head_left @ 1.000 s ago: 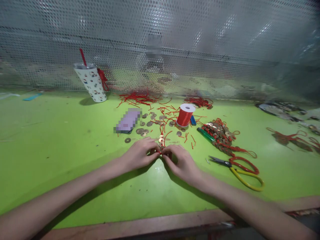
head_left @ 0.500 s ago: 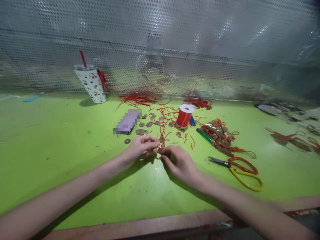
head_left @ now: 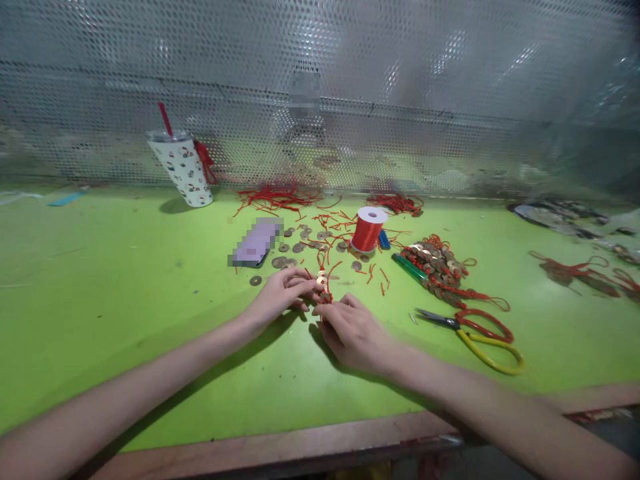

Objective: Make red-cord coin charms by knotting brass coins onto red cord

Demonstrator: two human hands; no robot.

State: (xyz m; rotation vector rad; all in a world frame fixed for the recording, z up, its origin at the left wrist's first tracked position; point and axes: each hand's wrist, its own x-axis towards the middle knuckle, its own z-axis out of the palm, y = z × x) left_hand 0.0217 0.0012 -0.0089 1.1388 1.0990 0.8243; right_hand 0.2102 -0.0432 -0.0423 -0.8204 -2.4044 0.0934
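Between my two hands is a short string of brass coins [head_left: 323,279] tied with red cord, a red loop at its far end. My left hand [head_left: 289,291] pinches the left side of the string with thumb and fingertips. Closed at the near end, my right hand [head_left: 353,331] grips the lowest coin and cord; its fingertips are partly hidden. Loose brass coins [head_left: 299,247] with holes lie just beyond my hands. A spool of red cord [head_left: 369,230] stands upright behind them, with red cord snippets scattered around it.
Scissors [head_left: 453,323] with one red and one yellow handle lie to the right, near a pile of finished coin strings [head_left: 437,263] and a green lighter [head_left: 410,268]. A phone [head_left: 257,241] lies left of the coins. A patterned tumbler [head_left: 183,167] stands before the perforated metal screen [head_left: 240,107].
My right hand has shifted slightly down and turned over more at the near end of the coin string. More of the string's upper coins now show, catching light.
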